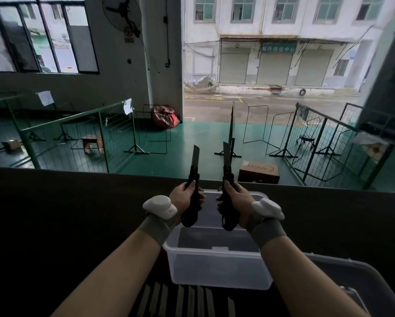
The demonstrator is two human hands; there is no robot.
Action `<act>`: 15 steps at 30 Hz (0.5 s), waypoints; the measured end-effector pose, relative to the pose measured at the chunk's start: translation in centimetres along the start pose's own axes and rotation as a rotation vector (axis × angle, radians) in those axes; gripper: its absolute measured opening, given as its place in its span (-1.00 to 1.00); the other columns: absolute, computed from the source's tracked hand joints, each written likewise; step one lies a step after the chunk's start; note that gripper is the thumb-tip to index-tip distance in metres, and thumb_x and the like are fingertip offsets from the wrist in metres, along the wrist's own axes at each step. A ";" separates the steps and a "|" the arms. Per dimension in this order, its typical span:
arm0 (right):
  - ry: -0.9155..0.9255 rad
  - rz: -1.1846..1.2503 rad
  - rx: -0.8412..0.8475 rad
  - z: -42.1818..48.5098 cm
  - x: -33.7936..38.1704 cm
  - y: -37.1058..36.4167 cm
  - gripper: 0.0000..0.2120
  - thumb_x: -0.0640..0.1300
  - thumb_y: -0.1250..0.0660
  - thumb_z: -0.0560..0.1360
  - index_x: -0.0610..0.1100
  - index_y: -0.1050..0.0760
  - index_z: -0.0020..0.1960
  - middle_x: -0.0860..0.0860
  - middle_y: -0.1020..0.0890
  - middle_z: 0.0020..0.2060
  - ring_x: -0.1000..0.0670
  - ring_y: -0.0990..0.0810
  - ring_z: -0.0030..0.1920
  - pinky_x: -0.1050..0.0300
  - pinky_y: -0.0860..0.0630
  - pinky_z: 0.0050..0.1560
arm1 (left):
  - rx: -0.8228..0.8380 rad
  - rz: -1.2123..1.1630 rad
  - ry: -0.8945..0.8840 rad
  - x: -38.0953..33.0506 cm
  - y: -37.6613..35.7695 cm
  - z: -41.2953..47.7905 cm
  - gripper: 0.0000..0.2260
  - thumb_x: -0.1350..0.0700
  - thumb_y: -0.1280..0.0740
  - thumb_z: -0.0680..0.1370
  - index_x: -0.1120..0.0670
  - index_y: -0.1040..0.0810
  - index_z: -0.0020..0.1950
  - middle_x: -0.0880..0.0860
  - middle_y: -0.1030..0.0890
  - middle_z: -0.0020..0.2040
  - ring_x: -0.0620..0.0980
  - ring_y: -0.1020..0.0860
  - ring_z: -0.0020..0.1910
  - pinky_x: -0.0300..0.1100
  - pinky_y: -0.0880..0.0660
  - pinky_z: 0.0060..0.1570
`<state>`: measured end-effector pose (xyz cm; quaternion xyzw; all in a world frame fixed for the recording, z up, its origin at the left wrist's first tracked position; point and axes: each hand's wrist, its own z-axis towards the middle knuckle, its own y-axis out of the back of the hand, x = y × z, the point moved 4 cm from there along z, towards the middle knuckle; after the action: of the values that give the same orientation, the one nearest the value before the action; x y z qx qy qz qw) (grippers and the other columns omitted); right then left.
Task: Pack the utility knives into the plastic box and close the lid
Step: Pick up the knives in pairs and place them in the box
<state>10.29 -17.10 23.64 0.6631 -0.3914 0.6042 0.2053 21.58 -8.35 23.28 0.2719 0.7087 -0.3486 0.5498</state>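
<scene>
My left hand [185, 197] grips a black utility knife [193, 179] upright, its blade pushed out and pointing away from me. My right hand [236, 203] holds a second black utility knife [227, 179] the same way, blade out. Both knives hover side by side above the clear plastic box [217, 268], which stands open on the dark table. Nothing shows inside the box. Several more knives [182, 298] lie in a row on the table just in front of the box. The lid [352, 284] lies to the right of the box.
The dark table [66, 213] ends at a far edge beyond my hands. Past it lie a green floor, wire fences [82, 138], a cardboard carton [259, 172] and an open doorway to the street. White trackers sit on both wrists.
</scene>
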 end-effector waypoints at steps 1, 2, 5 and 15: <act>-0.006 -0.008 0.004 0.1 -0.2 -0.2 -0.79 -0.10 -0.13 0.62 -0.26 -0.38 -0.03 -0.16 -0.47 -0.36 -0.08 -0.47 -0.40 0.11 -0.47 -0.42 | 0.009 -0.002 0.001 0.1 0.3 0.0 -0.75 0.10 -0.08 0.66 0.23 -0.42 -0.05 0.17 -0.54 -0.31 -0.08 -0.56 -0.55 -0.24 -0.53 -0.50; -0.019 -0.013 0.008 0.1 -0.3 -0.3 -0.80 -0.10 -0.13 0.62 -0.25 -0.37 0.00 -0.17 -0.48 -0.36 -0.08 -0.48 -0.40 0.10 -0.48 -0.41 | 0.014 -0.009 0.010 0.2 0.5 0.0 -0.77 0.09 -0.08 0.66 0.22 -0.41 0.00 0.19 -0.56 -0.27 -0.05 -0.58 -0.51 -0.23 -0.55 -0.49; -0.051 -0.027 -0.003 0.4 -0.7 -0.7 -0.80 -0.06 -0.14 0.61 -0.21 -0.37 -0.02 -0.16 -0.46 -0.37 -0.08 -0.44 -0.43 0.10 -0.45 -0.41 | -0.007 -0.036 0.062 0.4 1.1 0.2 -0.80 0.07 -0.07 0.66 0.18 -0.35 0.13 0.19 -0.53 -0.23 0.05 -0.55 -0.36 -0.21 -0.56 -0.49; -0.313 -0.008 -0.008 0.6 -2.6 -1.4 -0.46 0.29 -0.20 0.47 -0.19 -0.42 -0.33 -0.04 -0.41 -0.46 0.04 -0.33 -0.60 0.29 -0.30 -0.53 | 0.021 -0.138 0.335 2.0 2.0 0.2 -0.38 -0.39 0.00 0.50 0.13 -0.34 -0.40 0.01 -0.36 -0.59 -0.05 -0.33 -0.65 -0.25 -0.30 -0.45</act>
<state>11.84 -16.01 21.35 0.7499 -0.4182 0.4911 0.1469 22.72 -7.29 20.95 0.2827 0.8037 -0.3428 0.3959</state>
